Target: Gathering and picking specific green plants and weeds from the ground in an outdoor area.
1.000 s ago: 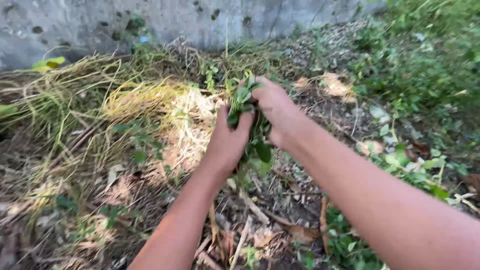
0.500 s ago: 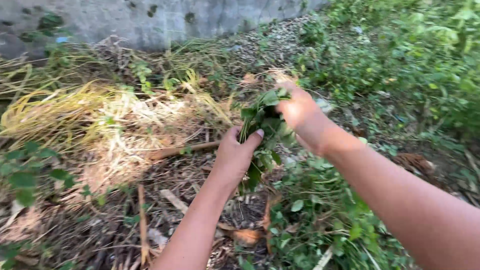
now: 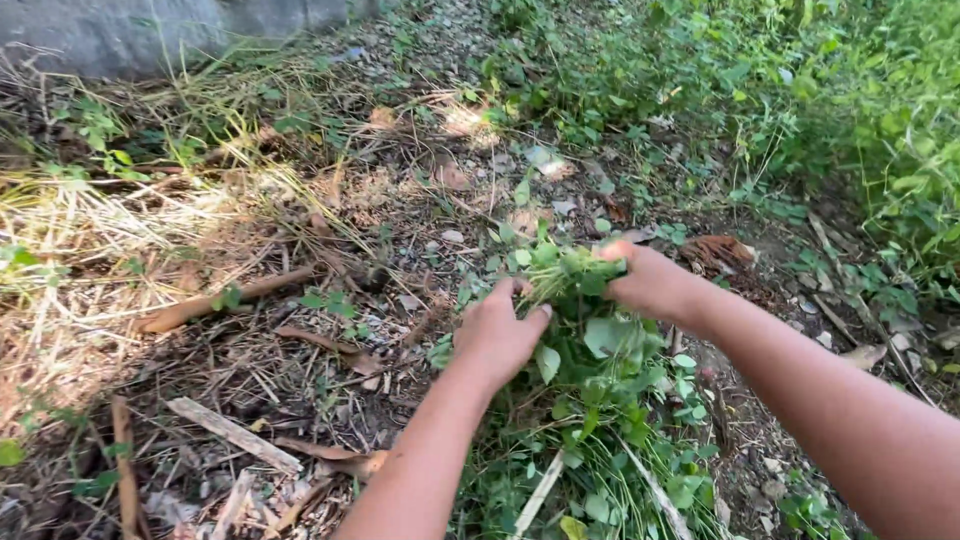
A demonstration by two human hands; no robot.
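Both hands have dropped lower and further from the grey wall since the earlier frame, and the view has swung right, so the yellow straw now sits at the left edge and green growth fills the right.

From the head camera, the left hand [image 3: 500, 335] is closed around the near side of a bunch of green leafy stems [image 3: 570, 275], thumb up against the leaves and fingers curled out of sight beneath. The right hand [image 3: 650, 283] is closed on the far side of the same bunch, its fingertips buried in the leaves (how far they wrap round cannot be told). The bunch sits between the two hands, held just above a patch of low green plants [image 3: 610, 420], and its lower leaves hang down into that patch, so where the held stems end and the rooted ones begin is unclear.

Left of the hands the ground is bare soil strewn with dry brown leaves, twigs and a pale flat stick [image 3: 235, 435]. A brown stalk [image 3: 215, 300] lies further left, beside the dry yellow straw [image 3: 70, 230]. The grey concrete wall [image 3: 120, 30] runs along the top left corner. Dense green shrubs [image 3: 850, 90] cover the upper right, well apart from the hands.
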